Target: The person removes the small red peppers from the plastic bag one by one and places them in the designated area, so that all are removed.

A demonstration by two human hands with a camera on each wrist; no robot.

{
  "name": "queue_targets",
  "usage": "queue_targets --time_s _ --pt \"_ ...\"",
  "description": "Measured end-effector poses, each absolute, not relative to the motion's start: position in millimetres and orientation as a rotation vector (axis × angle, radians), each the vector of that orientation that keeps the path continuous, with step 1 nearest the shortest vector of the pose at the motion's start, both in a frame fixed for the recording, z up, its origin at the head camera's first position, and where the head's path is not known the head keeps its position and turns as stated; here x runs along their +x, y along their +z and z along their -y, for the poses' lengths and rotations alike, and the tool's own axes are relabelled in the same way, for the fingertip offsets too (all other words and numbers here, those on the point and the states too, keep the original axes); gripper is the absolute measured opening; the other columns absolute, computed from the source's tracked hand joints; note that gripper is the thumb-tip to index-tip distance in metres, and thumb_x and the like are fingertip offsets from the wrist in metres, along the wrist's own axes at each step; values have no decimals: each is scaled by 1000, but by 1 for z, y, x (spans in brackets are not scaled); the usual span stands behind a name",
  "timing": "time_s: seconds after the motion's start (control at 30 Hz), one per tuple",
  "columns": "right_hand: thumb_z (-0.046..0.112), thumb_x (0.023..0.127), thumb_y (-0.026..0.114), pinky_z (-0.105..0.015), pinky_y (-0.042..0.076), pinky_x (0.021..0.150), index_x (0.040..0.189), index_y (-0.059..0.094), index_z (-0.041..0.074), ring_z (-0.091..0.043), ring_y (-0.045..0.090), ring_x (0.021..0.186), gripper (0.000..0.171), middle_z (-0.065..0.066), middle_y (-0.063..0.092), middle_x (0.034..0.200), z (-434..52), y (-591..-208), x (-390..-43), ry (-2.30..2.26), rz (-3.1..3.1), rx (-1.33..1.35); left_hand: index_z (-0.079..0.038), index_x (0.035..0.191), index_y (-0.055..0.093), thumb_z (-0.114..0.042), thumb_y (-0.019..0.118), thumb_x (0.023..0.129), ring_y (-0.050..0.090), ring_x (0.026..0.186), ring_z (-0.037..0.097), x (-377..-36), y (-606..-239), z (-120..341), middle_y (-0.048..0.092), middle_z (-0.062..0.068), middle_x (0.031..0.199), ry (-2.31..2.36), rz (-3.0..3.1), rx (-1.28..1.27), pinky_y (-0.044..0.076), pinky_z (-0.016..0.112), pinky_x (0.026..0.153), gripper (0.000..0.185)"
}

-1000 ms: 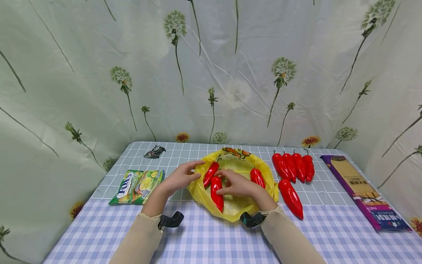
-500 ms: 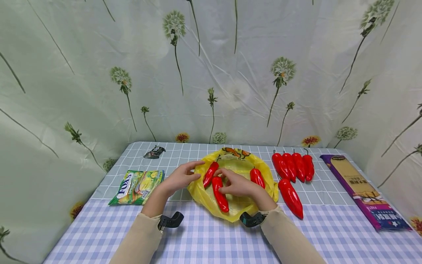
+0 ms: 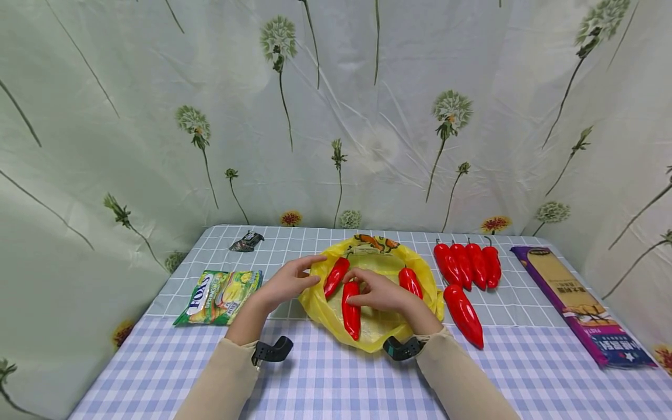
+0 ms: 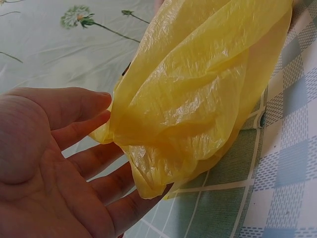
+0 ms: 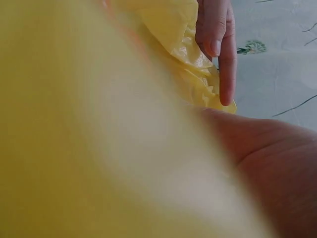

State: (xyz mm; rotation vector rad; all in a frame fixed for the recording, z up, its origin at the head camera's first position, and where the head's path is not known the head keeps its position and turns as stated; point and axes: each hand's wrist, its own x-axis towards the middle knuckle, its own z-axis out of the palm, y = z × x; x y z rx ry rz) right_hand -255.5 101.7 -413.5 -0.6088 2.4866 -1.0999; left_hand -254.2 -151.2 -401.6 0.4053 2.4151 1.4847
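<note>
A yellow plastic bag (image 3: 373,262) lies spread open mid-table with three red peppers on it. My right hand (image 3: 379,293) curls over the top end of the front pepper (image 3: 351,315), thumb and fingers pinching it. A second pepper (image 3: 336,276) lies at the bag's left and a third pepper (image 3: 410,282) at its right. My left hand (image 3: 286,284) rests flat at the bag's left rim with fingers straight. In the left wrist view the open palm (image 4: 44,183) touches a fold of the bag (image 4: 198,99). The right wrist view is mostly blurred yellow plastic (image 5: 99,124).
Several more red peppers (image 3: 467,265) lie in a row right of the bag, with one more pepper (image 3: 463,315) in front. A purple box (image 3: 583,306) lies far right, a green candy packet (image 3: 220,294) left, a small dark packet (image 3: 245,241) behind. Flowered curtains surround the table.
My right hand has nudged the front pepper slightly right, so it now lies straighter on the bag. The left hand has stayed put.
</note>
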Motion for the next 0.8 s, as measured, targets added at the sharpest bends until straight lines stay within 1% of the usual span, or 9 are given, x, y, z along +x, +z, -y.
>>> queue_targets --time_s 0.13,0.23,0.4,0.43,0.5,0.53,0.6,0.7,0.8 --pt "27 89 76 -40 56 91 122 58 21 -23 61 103 38 -3 61 117 -101 -412 -255 -1111 -2495 -614 -22 145 52 -19 60 98 54 133 38 -255 -401 151 47 10 154 1477 -2421 395 54 45 102 48" --pt "24 88 76 -38 56 91 122 58 19 -23 61 103 39 -4 60 117 -101 -411 -255 -1145 -2513 -622 -23 146 52 -19 60 99 53 133 38 -254 -401 152 46 9 155 1467 -2429 395 54 46 102 48" --pt "13 88 75 -35 62 76 125 56 15 -26 64 101 41 -12 53 121 -100 -409 -254 -1275 -2464 -600 -24 146 52 -18 59 99 53 134 38 -254 -402 152 46 9 156 1466 -2432 392 54 45 102 48" --pt "12 88 74 -35 63 72 126 56 16 -27 64 101 42 -13 52 123 -100 -408 -254 -1295 -2460 -588 -24 146 52 -18 59 99 53 134 37 -254 -402 152 46 8 156 1468 -2430 388 54 44 102 48" --pt "12 89 73 -33 63 70 128 56 18 -28 63 104 43 -14 50 127 -100 -406 -253 -1312 -2473 -560 -25 145 52 -18 59 99 53 134 37 -254 -402 152 46 7 155 1474 -2430 375 54 44 103 47" --pt "13 89 73 -34 63 71 129 57 20 -29 62 107 43 -13 49 130 -100 -405 -253 -1313 -2487 -550 -26 145 53 -18 60 99 53 134 36 -254 -402 152 46 6 155 1476 -2429 367 54 45 103 47" --pt "15 90 73 -36 63 78 131 57 23 -31 60 113 44 -11 49 135 -101 -402 -252 -1299 -2542 -564 -28 144 53 -19 60 99 52 135 35 -254 -401 152 47 5 155 1475 -2429 352 54 45 103 47" --pt "16 91 72 -44 59 92 134 57 21 -34 58 119 46 -9 50 141 -104 -395 -250 -1291 -2617 -640 -27 145 53 -20 60 99 53 134 36 -255 -401 152 47 5 154 1469 -2436 362 54 45 103 47" --pt "17 92 71 -47 58 94 138 55 19 -33 57 119 49 -8 51 142 -107 -389 -247 -1310 -2672 -685 -26 145 52 -19 59 99 54 133 36 -254 -401 152 47 6 155 1461 -2437 369 54 45 102 47"
